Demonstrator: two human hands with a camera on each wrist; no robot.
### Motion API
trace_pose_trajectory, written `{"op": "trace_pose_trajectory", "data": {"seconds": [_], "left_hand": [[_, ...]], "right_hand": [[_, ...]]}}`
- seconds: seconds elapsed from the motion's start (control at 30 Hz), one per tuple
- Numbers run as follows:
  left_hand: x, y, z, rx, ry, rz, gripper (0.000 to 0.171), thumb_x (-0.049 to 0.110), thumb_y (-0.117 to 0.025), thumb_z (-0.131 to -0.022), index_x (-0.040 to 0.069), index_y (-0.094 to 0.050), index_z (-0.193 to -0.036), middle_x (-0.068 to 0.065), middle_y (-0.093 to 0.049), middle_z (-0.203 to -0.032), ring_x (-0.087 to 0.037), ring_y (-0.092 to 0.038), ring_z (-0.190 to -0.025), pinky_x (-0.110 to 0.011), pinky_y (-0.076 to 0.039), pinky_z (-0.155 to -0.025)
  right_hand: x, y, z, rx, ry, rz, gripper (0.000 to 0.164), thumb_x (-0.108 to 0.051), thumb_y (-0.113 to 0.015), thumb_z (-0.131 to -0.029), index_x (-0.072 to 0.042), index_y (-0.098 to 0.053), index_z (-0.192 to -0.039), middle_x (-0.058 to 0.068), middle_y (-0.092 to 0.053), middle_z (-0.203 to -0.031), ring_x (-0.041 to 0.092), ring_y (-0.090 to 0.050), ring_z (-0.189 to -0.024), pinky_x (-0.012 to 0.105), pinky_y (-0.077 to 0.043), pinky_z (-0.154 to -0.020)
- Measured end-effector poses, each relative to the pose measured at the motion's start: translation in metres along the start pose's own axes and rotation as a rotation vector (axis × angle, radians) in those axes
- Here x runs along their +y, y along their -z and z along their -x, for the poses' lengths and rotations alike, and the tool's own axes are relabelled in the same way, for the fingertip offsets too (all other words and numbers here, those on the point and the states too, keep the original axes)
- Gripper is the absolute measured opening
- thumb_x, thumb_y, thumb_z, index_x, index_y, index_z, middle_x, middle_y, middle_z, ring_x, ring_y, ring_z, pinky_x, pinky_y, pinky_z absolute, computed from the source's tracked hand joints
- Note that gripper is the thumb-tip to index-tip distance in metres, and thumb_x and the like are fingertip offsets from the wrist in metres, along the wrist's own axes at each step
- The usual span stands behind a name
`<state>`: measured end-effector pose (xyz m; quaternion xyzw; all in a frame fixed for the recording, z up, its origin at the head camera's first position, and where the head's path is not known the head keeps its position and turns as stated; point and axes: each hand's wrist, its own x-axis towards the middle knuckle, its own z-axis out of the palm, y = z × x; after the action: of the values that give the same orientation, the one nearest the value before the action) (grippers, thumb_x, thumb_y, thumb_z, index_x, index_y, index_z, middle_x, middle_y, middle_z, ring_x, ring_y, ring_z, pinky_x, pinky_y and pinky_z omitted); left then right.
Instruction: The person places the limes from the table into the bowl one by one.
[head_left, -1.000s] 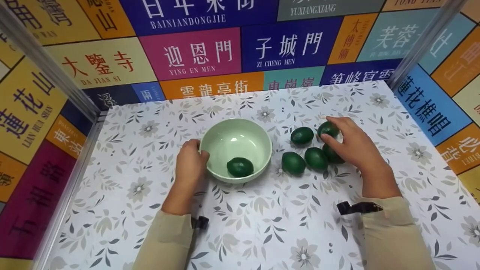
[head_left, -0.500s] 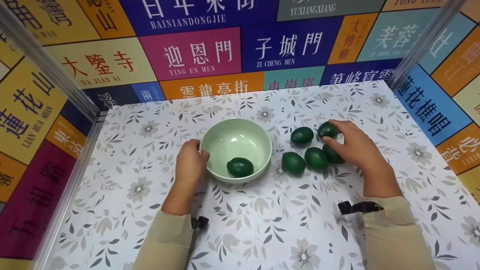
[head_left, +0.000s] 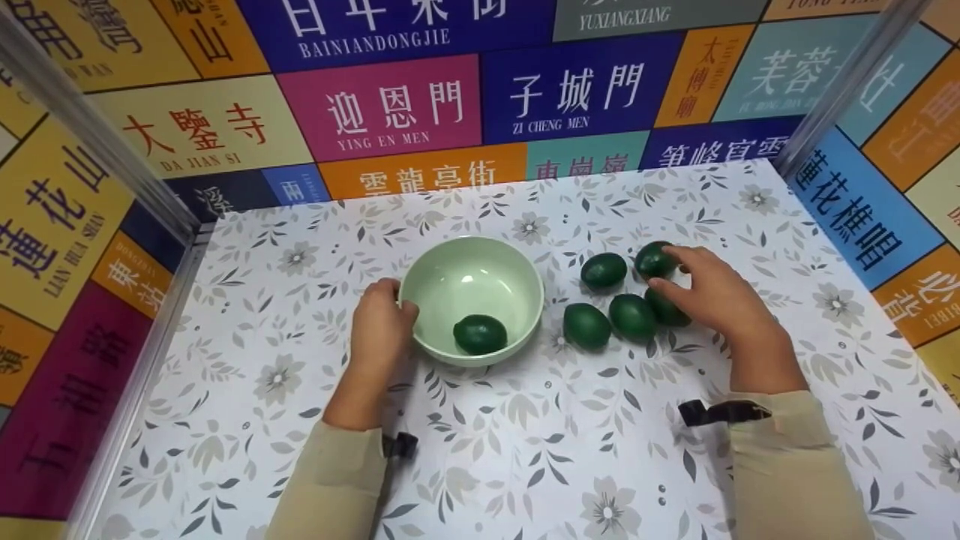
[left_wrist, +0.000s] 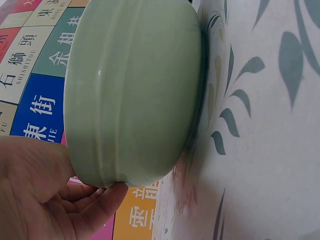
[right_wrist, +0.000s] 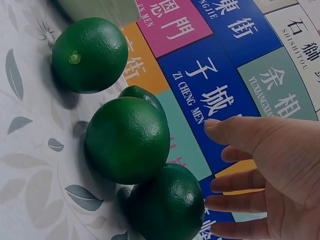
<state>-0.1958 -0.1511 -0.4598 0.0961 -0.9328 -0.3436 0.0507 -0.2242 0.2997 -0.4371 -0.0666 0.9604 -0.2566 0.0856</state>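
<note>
My left hand (head_left: 379, 322) holds the left rim of a pale green bowl (head_left: 459, 277), thumb at the rim. The left wrist view shows its fingers against the outer wall of the bowl (left_wrist: 135, 95). One dark green lime (head_left: 480, 334) lies inside the bowl, toward its near side. Right of the bowl, several more limes (head_left: 633, 317) sit grouped on the tabletop. My right hand (head_left: 720, 296) hovers at this group's right side, nearest the far-right lime (head_left: 652, 259) and partly covering the lime below it. In the right wrist view its fingers are extended, apart from the limes (right_wrist: 127, 140), with nothing held.
A white tablecloth (head_left: 480, 450) with grey flowers and leaves covers the table. Panels of colourful printed signs (head_left: 382, 105) stand behind and at both sides, joined by metal corner posts (head_left: 840, 82). Black straps (head_left: 724, 412) circle both wrists over tan sleeves (head_left: 795, 472).
My right hand has drawn back slightly rightward and nearer to me, uncovering more of the far-right lime. The left hand, bowl and limes stay in place.
</note>
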Motion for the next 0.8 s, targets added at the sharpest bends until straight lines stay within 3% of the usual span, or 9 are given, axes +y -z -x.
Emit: {"op": "trace_pose_trajectory", "data": {"seconds": [0.47,0.8], "left_hand": [[0.002,0.0,0.001,-0.011,0.016,-0.004,0.033,0.009,-0.061,-0.092,-0.003,-0.065,-0.123,-0.018,-0.067,-0.115,-0.033,-0.064,-0.106,-0.046,-0.052,-0.097],[0.001,0.0,0.001,-0.012,0.015,-0.001,0.032,0.008,-0.062,-0.092,-0.002,-0.065,-0.122,-0.019,-0.067,-0.114,-0.033,-0.064,-0.105,-0.046,-0.052,-0.096]], "right_hand": [[0.005,-0.002,-0.003,-0.036,0.023,0.011,0.068,-0.044,-0.062,-0.102,0.003,-0.047,-0.149,0.033,-0.051,-0.144,0.051,-0.052,-0.129,0.066,-0.041,-0.107],[0.011,-0.005,-0.006,-0.078,-0.002,0.004,0.071,-0.047,-0.063,-0.1,0.003,-0.047,-0.148,0.035,-0.051,-0.144,0.052,-0.051,-0.131,0.067,-0.039,-0.11]]}}
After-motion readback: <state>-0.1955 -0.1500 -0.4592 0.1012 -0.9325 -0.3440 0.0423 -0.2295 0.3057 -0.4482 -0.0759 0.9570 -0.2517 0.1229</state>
